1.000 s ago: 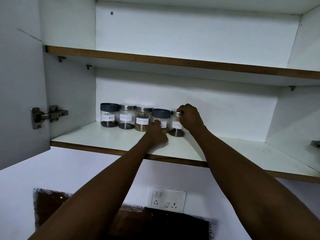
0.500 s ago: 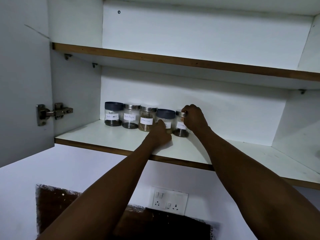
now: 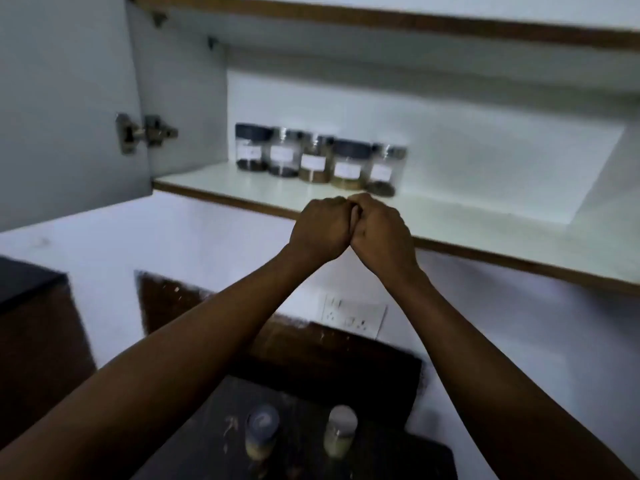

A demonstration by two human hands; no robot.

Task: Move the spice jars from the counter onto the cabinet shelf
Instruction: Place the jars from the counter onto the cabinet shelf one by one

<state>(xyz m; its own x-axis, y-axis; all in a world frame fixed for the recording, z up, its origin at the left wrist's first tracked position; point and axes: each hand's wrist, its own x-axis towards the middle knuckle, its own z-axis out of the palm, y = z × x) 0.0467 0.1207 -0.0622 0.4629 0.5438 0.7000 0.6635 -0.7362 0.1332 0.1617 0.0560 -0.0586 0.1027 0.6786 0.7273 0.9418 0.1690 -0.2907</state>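
Spice jars: five clear labelled jars stand in a touching row at the back left of the white cabinet shelf, in the upper middle of the frame. From left, they are a dark-lidded jar of black contents, a metal-lidded jar of dark contents, a metal-lidded jar of brown powder, a dark-lidded jar of tan powder and a metal-lidded jar with dark contents. Two further jars remain on the dark desk at the bottom centre: a blue-lidded jar of pale contents and a grey-lidded jar of pale contents, standing apart and blurred.

Both hands are free of the jars. The left hand and right hand sit knuckle to knuckle at the shelf's front edge, fingers curled under, holding nothing.

Judged step: lower to the desk for the remaining pair. Take one jar per hand, gripping the body below the lid and keeping it upright. Lift clear of the wooden shelf lip, then set each down to the right of the row, where bare shelf is available.

Surroundings: an open cabinet door with a metal hinge occupies the upper left. A white wall socket lies below the hands. The upper shelf limits headroom. The shelf lip and the end jar of the row are the likely contact hazards.
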